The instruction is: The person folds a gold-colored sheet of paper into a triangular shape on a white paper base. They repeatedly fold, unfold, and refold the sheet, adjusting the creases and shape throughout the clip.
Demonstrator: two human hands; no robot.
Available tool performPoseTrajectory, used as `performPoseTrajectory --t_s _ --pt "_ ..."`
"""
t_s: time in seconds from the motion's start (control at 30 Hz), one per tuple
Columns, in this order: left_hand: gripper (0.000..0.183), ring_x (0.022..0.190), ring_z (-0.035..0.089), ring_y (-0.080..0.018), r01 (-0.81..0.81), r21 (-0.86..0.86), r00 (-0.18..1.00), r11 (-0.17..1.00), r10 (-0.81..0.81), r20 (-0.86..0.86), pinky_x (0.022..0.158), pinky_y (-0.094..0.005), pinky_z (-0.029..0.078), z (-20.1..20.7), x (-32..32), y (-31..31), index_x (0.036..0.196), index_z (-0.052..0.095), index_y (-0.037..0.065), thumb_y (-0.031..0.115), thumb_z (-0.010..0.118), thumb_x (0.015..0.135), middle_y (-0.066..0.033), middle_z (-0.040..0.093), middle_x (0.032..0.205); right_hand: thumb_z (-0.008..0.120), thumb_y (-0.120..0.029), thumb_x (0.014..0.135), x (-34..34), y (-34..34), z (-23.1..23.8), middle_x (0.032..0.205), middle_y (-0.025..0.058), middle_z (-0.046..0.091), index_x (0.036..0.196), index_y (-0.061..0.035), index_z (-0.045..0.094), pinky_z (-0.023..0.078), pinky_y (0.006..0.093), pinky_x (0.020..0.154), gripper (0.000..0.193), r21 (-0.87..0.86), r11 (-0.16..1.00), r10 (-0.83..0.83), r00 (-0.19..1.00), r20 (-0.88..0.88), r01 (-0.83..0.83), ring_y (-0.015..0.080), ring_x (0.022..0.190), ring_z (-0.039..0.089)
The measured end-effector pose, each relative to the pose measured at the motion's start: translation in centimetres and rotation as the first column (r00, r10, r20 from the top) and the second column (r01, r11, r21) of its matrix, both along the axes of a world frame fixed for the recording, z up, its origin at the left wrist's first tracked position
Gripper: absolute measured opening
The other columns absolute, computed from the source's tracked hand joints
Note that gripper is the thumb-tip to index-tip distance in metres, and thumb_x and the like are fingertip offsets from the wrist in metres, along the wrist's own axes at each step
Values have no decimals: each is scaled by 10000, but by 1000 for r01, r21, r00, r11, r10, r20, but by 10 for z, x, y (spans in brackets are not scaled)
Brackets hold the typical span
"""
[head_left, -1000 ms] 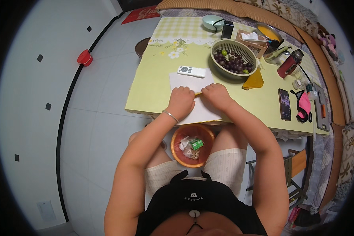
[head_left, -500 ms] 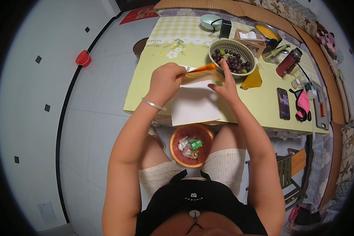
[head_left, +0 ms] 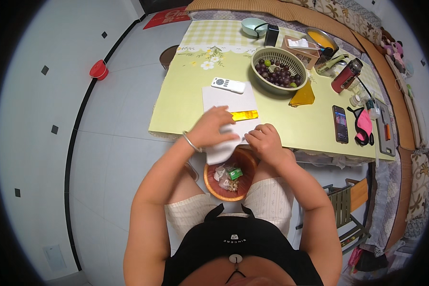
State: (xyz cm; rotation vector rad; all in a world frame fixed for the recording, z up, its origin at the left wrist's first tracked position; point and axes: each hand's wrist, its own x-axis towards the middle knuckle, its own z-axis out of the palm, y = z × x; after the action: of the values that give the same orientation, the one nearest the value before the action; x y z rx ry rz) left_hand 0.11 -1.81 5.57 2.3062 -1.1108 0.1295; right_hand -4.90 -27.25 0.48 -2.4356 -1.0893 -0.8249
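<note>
A white sheet of paper (head_left: 224,97) lies at the table's near edge, its near end bent up and hanging over the edge. A shiny gold strip (head_left: 244,115) rests flat on it. My left hand (head_left: 212,127) is over the sheet's left side, fingers spread, its fingertips close to the strip's left end. At the near right corner, my right hand (head_left: 266,141) has its fingers curled and closed on the sheet's edge. A white remote control (head_left: 228,85) lies across the sheet's far end.
A colander of grapes (head_left: 280,69) stands beyond the sheet, with a folded gold piece (head_left: 302,94) beside it. Rightward are a phone (head_left: 340,124), a pink and black mask (head_left: 363,126) and a red flask (head_left: 346,75). A waste basket (head_left: 213,186) sits between my knees.
The gold strip, held up in my left hand before, now lies on the sheet. Both hands have come down and nearer. The sheet's near end is now bent up.
</note>
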Motion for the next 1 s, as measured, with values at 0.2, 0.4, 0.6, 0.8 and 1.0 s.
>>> performPoseTrajectory --t_s 0.2,0.4,0.6,0.8,1.0 --pt "291 1145 632 -385 -139 219 990 966 135 35 1016 -486 489 -21 -73 -10 967 721 19 223 803 776 -196 678 1185 721 -63 712 -14 -2 0 978 38 725 966 -104 724 500 406 911 258 94 994 -29 964 -263 56 255 1009 657" --pt "71 1310 546 -413 -121 -2 988 993 121 -94 1100 -474 440 -36 -57 26 835 694 50 99 724 793 -230 612 1359 714 -22 773 2 -23 -6 1367 133 652 978 -79 735 396 470 1159 213 198 978 163 816 -555 -60 364 1367 522" --pt "71 1457 397 -443 -42 -23 987 999 38 -156 1155 -474 381 -43 -33 30 816 682 60 114 727 805 -254 496 1514 688 -50 849 19 -27 -5 1459 158 586 982 -42 722 297 496 1218 138 246 969 183 732 -656 -22 377 1457 427" --pt "100 1405 457 -430 -103 12 972 995 103 -212 1131 -467 407 -29 -26 24 818 680 47 130 734 805 -219 589 1419 719 -73 829 21 -24 -8 1231 147 711 920 -44 718 491 437 1001 95 361 928 136 825 -549 87 350 1167 627" --pt "107 1319 537 -416 -84 -49 973 995 71 -219 1109 -464 427 -42 -28 21 826 680 32 125 729 805 -204 639 1348 728 -63 805 23 -22 -16 1111 122 747 890 -25 700 531 411 892 97 368 927 104 891 -442 74 318 1009 663"
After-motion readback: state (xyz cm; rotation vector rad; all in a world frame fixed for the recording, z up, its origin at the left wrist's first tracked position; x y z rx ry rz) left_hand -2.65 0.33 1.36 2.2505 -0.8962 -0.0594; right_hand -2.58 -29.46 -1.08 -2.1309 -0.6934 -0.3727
